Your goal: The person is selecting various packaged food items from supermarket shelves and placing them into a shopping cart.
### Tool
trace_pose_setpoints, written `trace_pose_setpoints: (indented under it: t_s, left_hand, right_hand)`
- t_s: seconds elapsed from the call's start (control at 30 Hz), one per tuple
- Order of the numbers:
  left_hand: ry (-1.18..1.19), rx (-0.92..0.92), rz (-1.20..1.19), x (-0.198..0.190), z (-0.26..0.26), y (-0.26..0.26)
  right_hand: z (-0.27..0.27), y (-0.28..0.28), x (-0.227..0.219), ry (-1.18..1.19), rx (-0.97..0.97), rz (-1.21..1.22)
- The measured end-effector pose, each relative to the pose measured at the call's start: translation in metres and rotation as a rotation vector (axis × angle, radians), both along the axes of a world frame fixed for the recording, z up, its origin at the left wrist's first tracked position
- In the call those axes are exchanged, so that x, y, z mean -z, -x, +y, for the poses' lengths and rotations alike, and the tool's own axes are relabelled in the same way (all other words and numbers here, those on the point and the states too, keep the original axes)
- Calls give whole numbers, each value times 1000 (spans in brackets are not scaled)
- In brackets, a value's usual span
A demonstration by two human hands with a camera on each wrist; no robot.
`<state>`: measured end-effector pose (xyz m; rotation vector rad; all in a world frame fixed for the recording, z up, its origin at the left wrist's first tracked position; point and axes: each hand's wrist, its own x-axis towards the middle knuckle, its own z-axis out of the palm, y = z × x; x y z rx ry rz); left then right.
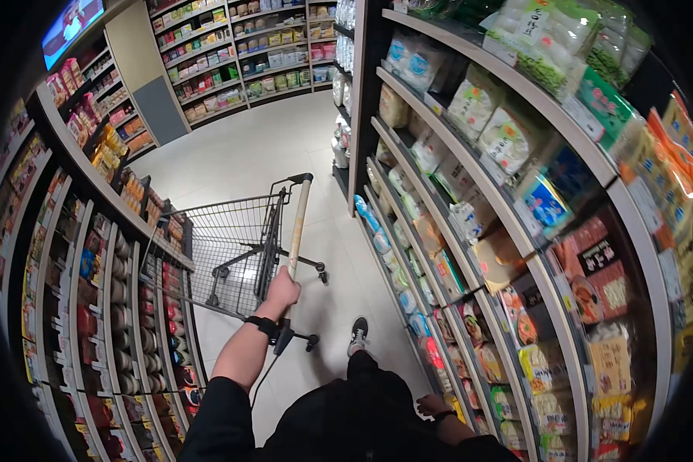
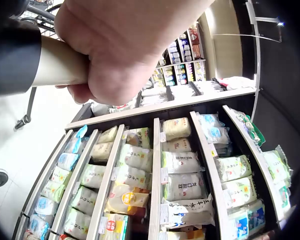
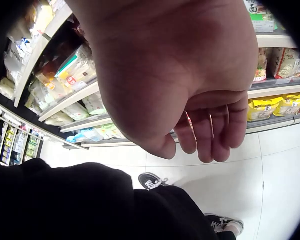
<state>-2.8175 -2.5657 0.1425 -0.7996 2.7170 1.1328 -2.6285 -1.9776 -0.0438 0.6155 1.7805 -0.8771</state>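
Observation:
My left hand grips the pale handle of a wire shopping cart, near the handle's closer end. In the left wrist view the fingers of that left hand wrap around the handle, beside its dark end piece. The cart stands ahead and to the left, its basket close along the left shelves; only bare mesh shows in it. My right hand hangs low at my side by the right shelves. Seen from its wrist, the right hand holds nothing, with fingers loosely bent.
Shelves of bagged dry foods line the right side, with their end post ahead. On the left stand shelves with tins and packets. Pale floor leads to curved shelves at the back.

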Motion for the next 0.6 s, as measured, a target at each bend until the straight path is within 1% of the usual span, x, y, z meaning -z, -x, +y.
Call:
trace_pose_setpoints:
  t_s: [0.03, 0.07, 0.1, 0.13, 0.2, 0.27, 0.3, 0.33, 0.37, 0.4, 0.43, 0.47, 0.5, 0.53, 0.6]
  left_hand:
    - [-4, -13, -9, 6, -5, 15]
    - [-9, -26, -18, -5, -6, 31]
    - [-67, -53, -57, -15, -7, 45]
    - [-83, -57, -50, -13, -5, 60]
    - [-94, -40, -31, 5, -15, 85]
    - [-124, -74, -58, -13, -9, 97]
    - [-157, -99, -70, -20, -8, 106]
    - [-143, -82, -30, -12, -9, 116]
    - [-56, -60, 41, 23, -18, 130]
    - [-107, -60, -12, -15, -10, 144]
    - [-176, -97, -23, -36, 0, 152]
    - [-203, -96, -22, -32, -1, 162]
    - [-223, -85, 6, -21, -4, 168]
    - [-353, -60, -19, -44, -5, 186]
    - [-379, -64, -59, -47, -14, 211]
  right_hand:
    - [-8, 17, 8, 8, 52, -8]
    - [-18, 39, 12, 16, 104, -18]
    - [-28, 60, 17, 64, 185, 15]
    - [-30, 81, 23, 53, 127, 31]
    - [-43, 128, 21, 122, -349, 236]
    - [-51, 169, 62, 160, -430, 428]
    - [-69, 190, 48, 120, -353, 431]
    - [-93, 222, 23, 77, -280, 428]
    - [-116, 249, -5, 152, -76, 324]
    - [-142, 278, -28, 181, -136, 396]
    - [-161, 303, -43, 223, -175, 493]
    - [-184, 324, -59, 260, -208, 536]
    - [-206, 344, -69, 343, -309, 571]
    - [-231, 374, -80, 424, -400, 632]
    - [-290, 402, -153, 636, -267, 569]
